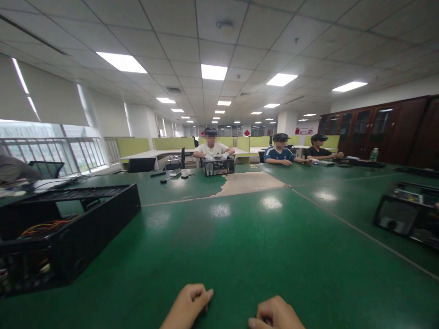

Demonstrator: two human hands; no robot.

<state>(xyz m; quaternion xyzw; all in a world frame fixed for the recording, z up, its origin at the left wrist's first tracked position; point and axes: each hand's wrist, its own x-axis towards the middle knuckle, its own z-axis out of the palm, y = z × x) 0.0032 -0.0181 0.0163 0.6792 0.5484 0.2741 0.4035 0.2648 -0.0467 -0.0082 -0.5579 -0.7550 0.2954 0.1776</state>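
Both of the person's hands are resting at the bottom edge of the view on the green table [240,246]. The left hand [188,304] is lying with its fingers curled loosely inward into a soft fist, pinching nothing. The right hand [274,314] is sitting just beside it, knuckles up and fingers folded under, also holding nothing; the two hands are lying near each other but not touching.

Nearest to the left hand, an open black computer case [65,228] is lying flat on the table, well apart from the fingers, with coloured wires [43,227] showing inside it. On the right side, another open black case [408,214] is sitting near the table's edge, partly cut off by the frame.

Across the table, three people are sitting side by side. One in a white shirt [211,149] is working with both hands on a small black box [218,166]. Beside that person, one in a blue shirt [279,154] and one in a black shirt [317,152] are leaning on the table. A few small tools [171,175] are lying to the left of the black box. A worn pale patch [250,182] is showing in the green surface.
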